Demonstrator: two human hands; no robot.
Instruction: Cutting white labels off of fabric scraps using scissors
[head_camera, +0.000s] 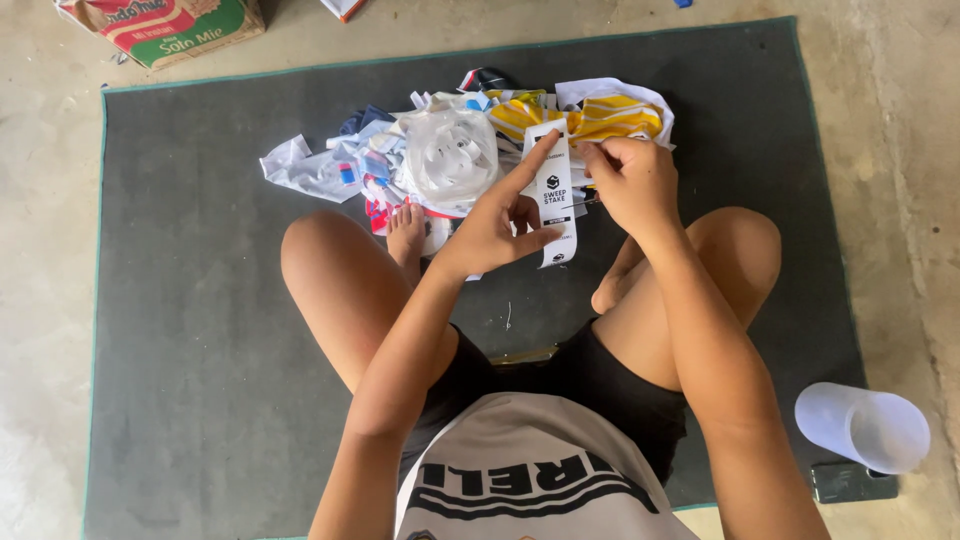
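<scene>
At frame centre the left hand pinches a white paper strip upright, index finger bracing its back; the right hand grips its upper edge, above the wrapper pile on the grey mat.

head cam | looks steeply down from above | close over lap, grey mat fills frame

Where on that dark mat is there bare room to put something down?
The mat is bare on its wide stretch beside the bent knee, and on a narrower strip between the other knee and the plastic cup. It is crowded ahead, where the left hand and right hand hold a white label over the wrapper pile.
</scene>
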